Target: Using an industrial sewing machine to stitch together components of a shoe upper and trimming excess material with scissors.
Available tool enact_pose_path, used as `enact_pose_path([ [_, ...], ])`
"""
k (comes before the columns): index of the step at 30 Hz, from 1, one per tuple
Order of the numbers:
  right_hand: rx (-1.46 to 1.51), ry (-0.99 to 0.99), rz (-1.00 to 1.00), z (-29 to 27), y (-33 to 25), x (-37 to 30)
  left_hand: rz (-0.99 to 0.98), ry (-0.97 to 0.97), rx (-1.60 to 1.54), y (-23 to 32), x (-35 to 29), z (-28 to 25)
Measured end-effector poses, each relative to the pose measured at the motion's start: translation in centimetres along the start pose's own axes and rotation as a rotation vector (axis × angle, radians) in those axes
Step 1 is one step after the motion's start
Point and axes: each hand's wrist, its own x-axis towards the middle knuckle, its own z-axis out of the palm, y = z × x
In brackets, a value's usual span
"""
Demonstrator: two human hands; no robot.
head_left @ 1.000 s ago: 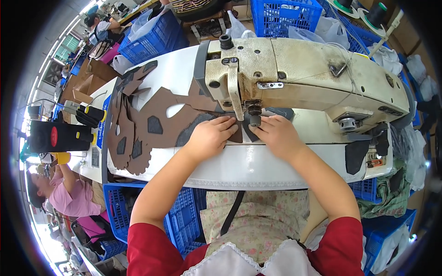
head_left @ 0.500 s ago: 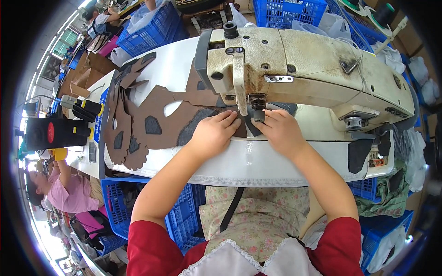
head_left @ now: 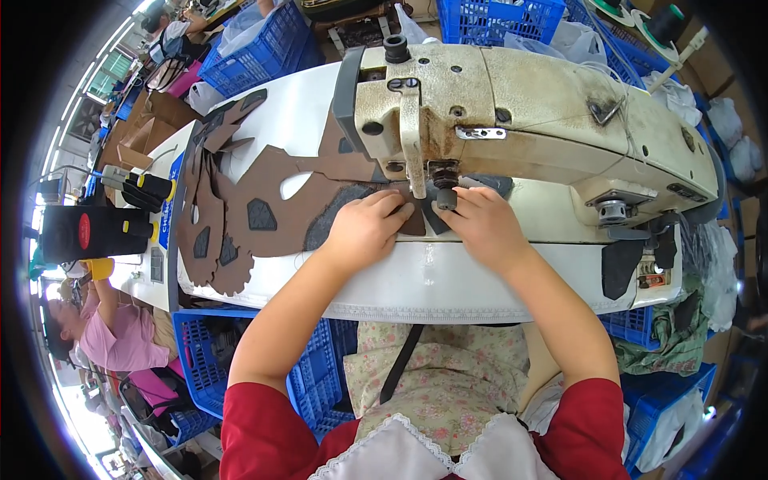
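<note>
A cream sewing machine (head_left: pixel 448 88) stands over its white bed, its presser area partly hidden by my fingers. Left of the needle area, my left hand (head_left: pixel 364 228) has its fingers curled down on a brown sheet piece (head_left: pixel 412 223). On the right, my right hand (head_left: pixel 488 224) grips a small dark grey piece (head_left: pixel 437 222) by its edge, fingers bent beside the machine's black knob (head_left: pixel 446 198). The two pieces meet below the presser. A chain of brown cut pieces with dark grey patches (head_left: pixel 260 192) trails off to the left, lying on the bed.
A loose black piece (head_left: pixel 620 270) lies at the bed's right end. Blue crates (head_left: pixel 500 20) stand behind the machine, and another blue crate (head_left: pixel 200 360) sits below the table's left. A black motor-like box (head_left: pixel 88 232) is at far left. A person in pink (head_left: pixel 120 336) works beyond it.
My left fingers have curled in a little more over the brown piece. My right hand stays nearly in place on the dark grey piece. The whole view has shifted slightly.
</note>
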Motion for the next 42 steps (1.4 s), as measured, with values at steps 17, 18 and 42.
enact_pose_path([
  [17,-0.085,-0.211,0.012,-1.9,-0.5,0.6,-0.103,0.030,-0.018,0.6,-0.4,0.3],
  [18,-0.088,-0.210,0.013,-2.0,-0.5,0.7,-0.120,0.031,-0.088,0.5,-0.3,0.2],
  [42,-0.093,-0.085,-0.044,-2.0,-0.9,-0.1,-0.082,0.026,-0.135,-0.9,-0.4,0.6],
])
